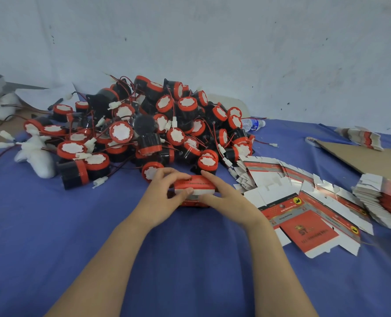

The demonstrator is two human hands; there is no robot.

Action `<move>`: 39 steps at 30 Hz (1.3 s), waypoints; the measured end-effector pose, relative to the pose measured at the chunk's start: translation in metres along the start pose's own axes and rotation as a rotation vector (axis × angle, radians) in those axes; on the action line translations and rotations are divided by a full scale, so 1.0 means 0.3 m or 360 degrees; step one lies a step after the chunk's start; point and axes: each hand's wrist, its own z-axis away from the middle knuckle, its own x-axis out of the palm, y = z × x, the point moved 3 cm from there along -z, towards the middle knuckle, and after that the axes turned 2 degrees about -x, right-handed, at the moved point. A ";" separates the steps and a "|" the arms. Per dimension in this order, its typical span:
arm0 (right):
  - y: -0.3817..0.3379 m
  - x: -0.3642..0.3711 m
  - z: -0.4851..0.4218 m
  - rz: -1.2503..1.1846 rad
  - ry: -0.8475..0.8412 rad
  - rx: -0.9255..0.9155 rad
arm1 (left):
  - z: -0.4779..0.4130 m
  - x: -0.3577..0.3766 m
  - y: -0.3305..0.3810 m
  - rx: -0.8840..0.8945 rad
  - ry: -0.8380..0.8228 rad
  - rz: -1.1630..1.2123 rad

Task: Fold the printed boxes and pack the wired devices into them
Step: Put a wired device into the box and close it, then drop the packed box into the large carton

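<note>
A printed box [195, 182] sits between the fingers [175, 173]; wired devices [158, 124] pile behind them, flat box blanks [304, 216] to their right.

A red printed box [201, 182], partly folded, sits before a heap of black-and-red wired devices [144, 124]; flat boxes [304, 216] lie to its right.

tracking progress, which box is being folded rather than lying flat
The red box gripped between the left hand and right hand. All other boxes lie flat and unfolded on the blue cloth to its right.
</note>
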 end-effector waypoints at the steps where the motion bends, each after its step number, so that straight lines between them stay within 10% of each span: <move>1: 0.001 -0.001 0.002 -0.0010 -0.0031 -0.0003 | -0.001 0.001 -0.003 0.0028 0.0009 -0.0088; 12: -0.003 -0.008 -0.010 0.0126 0.0383 -0.0165 | 0.002 -0.001 0.015 0.0216 0.0365 -0.0332; 22: 0.003 0.023 -0.024 -0.0199 0.0596 0.0071 | -0.003 0.017 0.014 -0.0390 0.0051 0.0460; 39: 0.016 0.076 -0.032 -0.0499 0.0676 0.0248 | 0.009 0.073 0.029 -0.0525 0.0274 0.0254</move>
